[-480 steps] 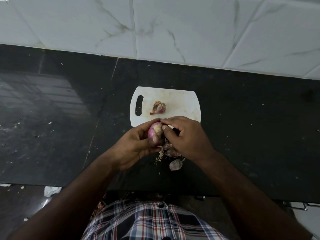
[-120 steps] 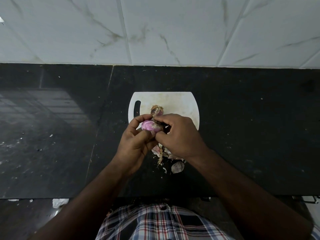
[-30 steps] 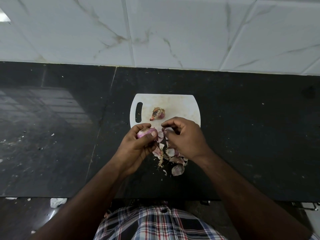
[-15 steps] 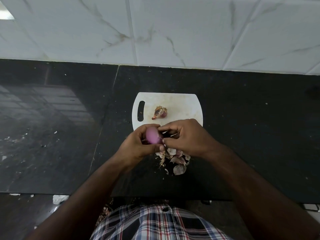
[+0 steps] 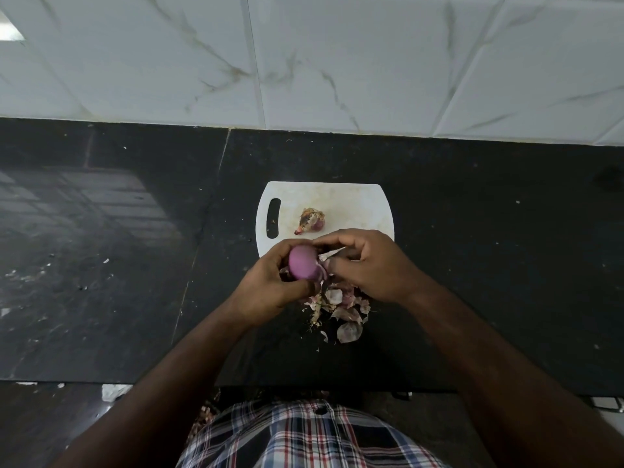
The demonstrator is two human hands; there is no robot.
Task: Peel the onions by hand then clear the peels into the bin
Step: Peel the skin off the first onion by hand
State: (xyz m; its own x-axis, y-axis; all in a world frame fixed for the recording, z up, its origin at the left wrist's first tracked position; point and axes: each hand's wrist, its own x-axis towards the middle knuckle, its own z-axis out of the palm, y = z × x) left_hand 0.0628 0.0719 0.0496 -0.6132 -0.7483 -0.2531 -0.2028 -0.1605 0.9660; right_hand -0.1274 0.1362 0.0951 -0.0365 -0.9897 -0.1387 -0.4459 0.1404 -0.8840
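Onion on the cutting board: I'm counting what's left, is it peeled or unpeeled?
Unpeeled: the onion on the cutting board still wears dry brown papery skin.

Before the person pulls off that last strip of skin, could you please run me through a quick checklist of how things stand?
1. Onion secure in the left hand: ok, fingers wrap it.
2. Right hand has a grip on the loose skin: ok, pinched beside the onion.
3. Onion mostly bare: ok, smooth purple surface shows; far side cannot tell.
4. Peels gathered in one pile on the counter: ok, though small bits lie scattered.
5. Second onion peeled: not ok, dry skin on it, lying on the board.
6. Bin within reach: cannot tell, none in view.
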